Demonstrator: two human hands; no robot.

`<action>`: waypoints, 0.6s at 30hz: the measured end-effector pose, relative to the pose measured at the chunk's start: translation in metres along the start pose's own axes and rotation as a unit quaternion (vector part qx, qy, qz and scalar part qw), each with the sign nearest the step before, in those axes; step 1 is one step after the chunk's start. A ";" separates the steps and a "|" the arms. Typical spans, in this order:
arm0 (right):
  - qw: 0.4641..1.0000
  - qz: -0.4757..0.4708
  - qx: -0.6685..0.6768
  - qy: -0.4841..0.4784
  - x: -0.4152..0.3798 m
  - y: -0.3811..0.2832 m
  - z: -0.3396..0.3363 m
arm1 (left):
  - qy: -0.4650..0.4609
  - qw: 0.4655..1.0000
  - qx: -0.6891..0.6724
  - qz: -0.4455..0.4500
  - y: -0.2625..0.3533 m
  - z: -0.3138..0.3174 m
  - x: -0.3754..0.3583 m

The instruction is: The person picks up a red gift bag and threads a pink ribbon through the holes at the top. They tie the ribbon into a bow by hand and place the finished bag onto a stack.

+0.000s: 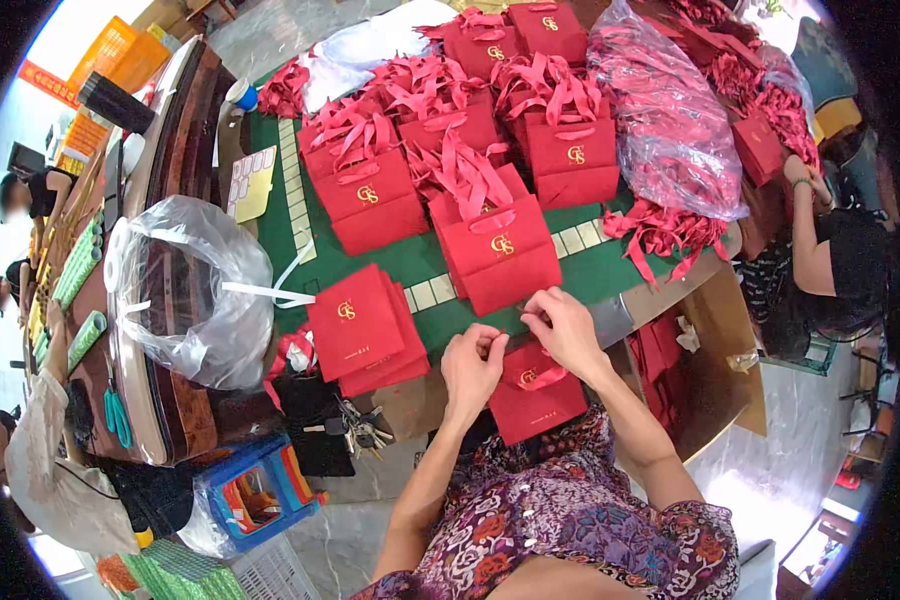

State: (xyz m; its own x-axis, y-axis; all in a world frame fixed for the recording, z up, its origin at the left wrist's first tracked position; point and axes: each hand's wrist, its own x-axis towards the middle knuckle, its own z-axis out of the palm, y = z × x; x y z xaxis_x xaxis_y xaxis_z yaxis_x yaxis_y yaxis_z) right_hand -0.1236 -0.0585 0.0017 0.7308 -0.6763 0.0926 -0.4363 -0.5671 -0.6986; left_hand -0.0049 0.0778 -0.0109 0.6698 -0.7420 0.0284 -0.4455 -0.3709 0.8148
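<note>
A red paper bag with a gold logo [537, 405] hangs at the table's front edge, in front of my body. My left hand [473, 365] is at its upper left, thumb and fingers pinched together. At its upper right my right hand [565, 328] has its fingers bent in a pinch. What either hand grips is too small to tell. Just beyond my hands stand red bags with ribbon handles [500, 250]. Left of my left hand lies a small stack of flat red bags [358, 325] without visible handles.
More red bags [365, 200] crowd the green table top [270, 225]. A plastic-wrapped red bundle [665, 120] lies back right. Left are a clear plastic bag [195, 290], teal scissors [117, 412] and keys [362, 428]. A person's arm [808, 225] is at right; other people are at left.
</note>
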 end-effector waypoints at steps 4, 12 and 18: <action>0.975 0.056 0.190 -0.098 -0.006 -0.015 -0.008 | -0.003 0.979 -0.193 -0.060 -0.010 0.007 -0.003; 0.990 0.000 0.128 -0.059 -0.014 -0.018 -0.007 | -0.040 0.956 -0.274 -0.093 0.000 0.008 -0.002; 0.983 0.005 0.177 -0.037 -0.021 -0.023 -0.005 | 0.002 0.959 -0.272 -0.080 0.002 0.009 -0.007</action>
State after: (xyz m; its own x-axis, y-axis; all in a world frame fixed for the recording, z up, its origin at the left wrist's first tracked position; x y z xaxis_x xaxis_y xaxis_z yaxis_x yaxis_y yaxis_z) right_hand -0.1317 -0.0332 0.0192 0.7688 -0.6382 0.0418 -0.2431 -0.3521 -0.9038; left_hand -0.0156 0.0768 -0.0149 0.7064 -0.6975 -0.1205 0.0377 -0.1329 0.9904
